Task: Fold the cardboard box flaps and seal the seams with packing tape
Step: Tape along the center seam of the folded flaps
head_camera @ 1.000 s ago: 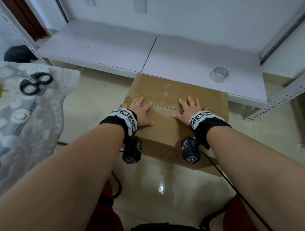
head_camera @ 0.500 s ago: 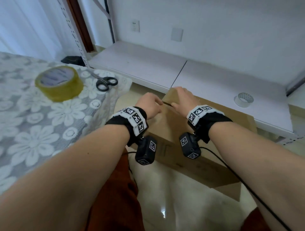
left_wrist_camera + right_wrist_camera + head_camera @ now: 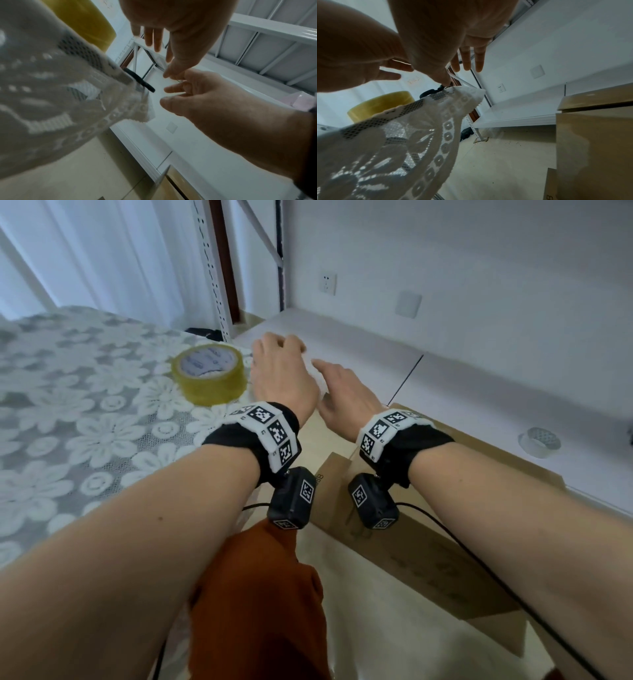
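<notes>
Fingers [image 3: 157, 40] of both hands spread, empty, above closed cardboard box [image 3: 445, 542].

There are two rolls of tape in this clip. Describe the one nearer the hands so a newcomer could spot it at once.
Start at the table with the white floral lace cloth on the left. Near its far right corner, just left of the left hand, lies a wide roll of yellowish translucent packing tape, flat on its side. The other roll, small and clear, sits on the low white shelf at far right.
</notes>
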### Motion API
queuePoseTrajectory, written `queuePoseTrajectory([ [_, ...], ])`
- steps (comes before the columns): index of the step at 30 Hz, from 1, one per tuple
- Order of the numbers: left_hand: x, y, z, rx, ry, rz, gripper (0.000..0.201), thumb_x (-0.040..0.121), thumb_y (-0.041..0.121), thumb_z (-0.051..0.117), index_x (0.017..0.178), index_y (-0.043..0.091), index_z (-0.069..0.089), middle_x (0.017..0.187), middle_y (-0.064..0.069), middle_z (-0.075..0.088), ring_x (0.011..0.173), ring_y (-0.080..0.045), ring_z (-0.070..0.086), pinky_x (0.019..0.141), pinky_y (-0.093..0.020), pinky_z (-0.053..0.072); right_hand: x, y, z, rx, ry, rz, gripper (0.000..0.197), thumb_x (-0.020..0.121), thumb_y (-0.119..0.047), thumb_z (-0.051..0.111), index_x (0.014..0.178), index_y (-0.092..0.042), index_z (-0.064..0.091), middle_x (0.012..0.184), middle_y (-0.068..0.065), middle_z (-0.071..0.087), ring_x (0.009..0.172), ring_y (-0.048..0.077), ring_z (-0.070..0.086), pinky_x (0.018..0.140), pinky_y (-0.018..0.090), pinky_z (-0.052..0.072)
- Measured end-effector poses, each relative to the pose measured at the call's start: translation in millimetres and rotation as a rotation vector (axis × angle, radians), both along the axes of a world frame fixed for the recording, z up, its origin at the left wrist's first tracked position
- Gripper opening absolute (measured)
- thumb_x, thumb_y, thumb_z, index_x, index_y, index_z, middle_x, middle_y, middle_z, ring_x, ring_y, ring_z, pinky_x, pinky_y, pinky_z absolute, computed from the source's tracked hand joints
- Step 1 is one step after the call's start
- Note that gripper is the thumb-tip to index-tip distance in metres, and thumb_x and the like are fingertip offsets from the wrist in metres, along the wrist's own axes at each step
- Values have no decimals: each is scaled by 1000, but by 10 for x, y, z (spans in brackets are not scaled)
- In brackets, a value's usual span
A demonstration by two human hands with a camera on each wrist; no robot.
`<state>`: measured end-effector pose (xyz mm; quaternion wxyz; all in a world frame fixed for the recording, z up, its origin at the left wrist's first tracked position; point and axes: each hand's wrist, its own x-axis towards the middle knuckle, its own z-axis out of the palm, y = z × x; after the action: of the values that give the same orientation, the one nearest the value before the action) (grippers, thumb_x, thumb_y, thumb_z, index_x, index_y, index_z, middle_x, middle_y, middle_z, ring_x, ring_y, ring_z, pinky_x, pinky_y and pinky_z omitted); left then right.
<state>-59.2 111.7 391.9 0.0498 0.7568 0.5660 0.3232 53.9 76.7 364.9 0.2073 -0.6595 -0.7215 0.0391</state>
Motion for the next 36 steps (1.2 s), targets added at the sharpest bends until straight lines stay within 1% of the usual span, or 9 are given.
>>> queuePoseTrajectory([
  [4,-217,152,88,-78,164,210,60,77,16,60,133,3,41,147,-22,31,139,-37,23,118,-45,12,-128,71,76,-8,-43,79,47,94,-12,46,141,-14,38,139,6,45,127,25,39,101,33,35],
  [10,-475,339,23,-366,325,318,58,82,18,51,135,-2,40,134,-21,52,131,-35,43,117,-47,10,-358,277,102,-116,15,8,38,96,-32,46,131,-17,49,126,10,52,118,29,44,98,38,37],
  [16,-607,375,128,-283,405,172,24,83,4,44,100,6,61,106,-14,62,96,-31,58,85,-39,42,-472,407,109,-58,13,-160,36,94,-41,50,110,-10,57,121,10,46,112,27,44,88,38,43],
  [20,-670,394,121,-241,239,123,23,80,3,50,95,10,66,101,-10,66,92,-31,62,80,-36,50,-542,479,144,-100,78,-293,45,87,-41,62,114,-7,51,127,13,42,105,31,52,81,37,44],
  [23,-633,366,186,-167,130,89,18,80,-1,53,94,3,63,101,-12,65,95,-30,61,73,-31,44,-516,543,169,-177,191,-373,31,84,-29,69,101,-6,58,124,15,44,73,26,54,65,29,42],
  [25,-544,338,242,-130,92,53,11,84,0,56,93,6,61,100,-10,63,97,-29,60,73,-31,41,-465,572,166,-182,268,-397,21,81,-22,70,91,-6,62,115,17,58,73,25,57,57,26,40],
  [28,-378,291,320,-93,-13,-11,9,86,7,60,94,10,63,98,-6,63,93,-25,58,73,-31,41,-321,524,178,-131,479,-457,27,77,-20,73,94,1,69,96,17,69,89,27,66,64,32,51],
  [31,-195,241,370,-100,-142,-57,5,84,13,62,88,14,58,93,-2,61,87,-20,54,74,-32,42,-56,343,172,-87,683,-511,28,75,-21,74,88,3,72,84,16,71,80,26,67,73,34,55],
  [36,259,120,406,-279,-373,-281,34,80,15,73,113,11,63,109,-6,68,102,-21,63,95,-38,50,551,-32,8,-31,794,-571,10,75,-20,74,75,-11,72,74,8,69,75,23,68,71,33,55],
])
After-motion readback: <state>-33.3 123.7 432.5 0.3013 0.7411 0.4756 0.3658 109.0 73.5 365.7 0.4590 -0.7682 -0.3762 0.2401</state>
